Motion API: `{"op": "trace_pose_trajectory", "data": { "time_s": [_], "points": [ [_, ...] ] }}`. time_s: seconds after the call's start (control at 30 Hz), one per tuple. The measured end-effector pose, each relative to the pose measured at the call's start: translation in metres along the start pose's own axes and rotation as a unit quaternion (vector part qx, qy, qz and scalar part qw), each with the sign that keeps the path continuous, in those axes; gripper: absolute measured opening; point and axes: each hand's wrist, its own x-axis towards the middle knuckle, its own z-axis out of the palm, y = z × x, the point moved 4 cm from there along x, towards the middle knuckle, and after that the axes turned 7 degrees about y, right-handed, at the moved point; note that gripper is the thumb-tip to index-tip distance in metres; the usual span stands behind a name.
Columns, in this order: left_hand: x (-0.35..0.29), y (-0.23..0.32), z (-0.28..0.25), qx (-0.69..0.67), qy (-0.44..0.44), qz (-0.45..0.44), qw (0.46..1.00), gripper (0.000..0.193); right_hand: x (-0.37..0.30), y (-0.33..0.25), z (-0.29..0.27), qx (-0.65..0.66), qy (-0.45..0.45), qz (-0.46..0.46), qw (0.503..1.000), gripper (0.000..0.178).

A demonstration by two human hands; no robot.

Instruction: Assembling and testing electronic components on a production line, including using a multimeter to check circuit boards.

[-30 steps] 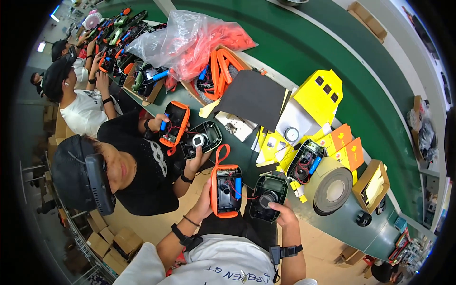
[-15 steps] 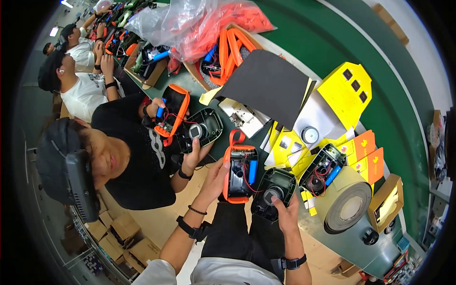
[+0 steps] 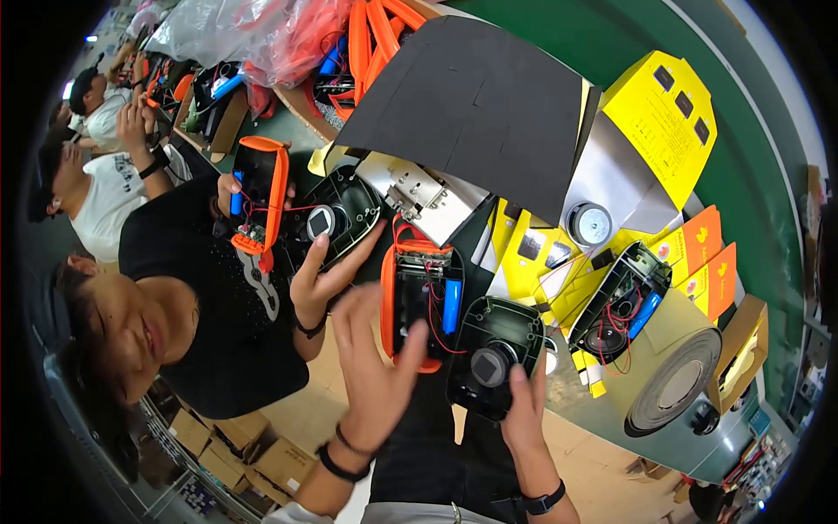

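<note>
My left hand (image 3: pixel 377 362) is raised with its fingers spread and slightly blurred, holding nothing. Its thumb overlaps the lower corner of an orange-rimmed housing half (image 3: pixel 417 306), which has a blue battery cell (image 3: pixel 452 306), a circuit board and an orange strap. Whether the thumb touches it I cannot tell. My right hand (image 3: pixel 524 406) grips the dark green housing half (image 3: pixel 493 389) by its right side, thumb near the round speaker (image 3: pixel 491 367) with a grey square pad. Thin red wires link the two halves. To the right lies another wired housing (image 3: pixel 621 306) with a battery cell.
A co-worker on the left holds a similar opened housing (image 3: pixel 262 188). A black sheet (image 3: pixel 463 105) covers part of a metal fixture (image 3: pixel 415 196). Yellow cards (image 3: pixel 655 131), a tape roll (image 3: pixel 676 384), a round speaker (image 3: pixel 590 224) and a cardboard box (image 3: pixel 740 354) crowd the green table's right.
My left hand has let go of the orange-rimmed half and opened in front of it. Both halves have shifted slightly in view; my right hand still grips the green one.
</note>
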Motion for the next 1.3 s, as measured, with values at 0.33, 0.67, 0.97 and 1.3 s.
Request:
{"op": "trace_pose_trajectory", "data": {
  "time_s": [0.33, 0.67, 0.97, 1.3],
  "points": [
    [-0.026, 0.035, 0.024, -0.075, -0.334, 0.199, 0.918, 0.046, 0.006, -0.013, 0.016, -0.065, -0.079, -0.109, 0.989, 0.052],
    [-0.011, 0.021, 0.007, -0.096, -0.360, 0.150, 0.916, 0.051, -0.015, -0.025, 0.039, -0.157, -0.034, -0.165, 0.973, 0.046],
    [0.007, 0.001, 0.004, -0.212, -0.398, 0.043, 0.891, 0.054, 0.002, -0.016, 0.031, -0.098, -0.016, -0.146, 0.984, 0.046],
    [0.003, -0.021, 0.005, -0.424, -0.313, -0.161, 0.834, 0.065, 0.025, -0.075, 0.044, -0.073, 0.026, -0.262, 0.962, 0.072]
  ]
}}
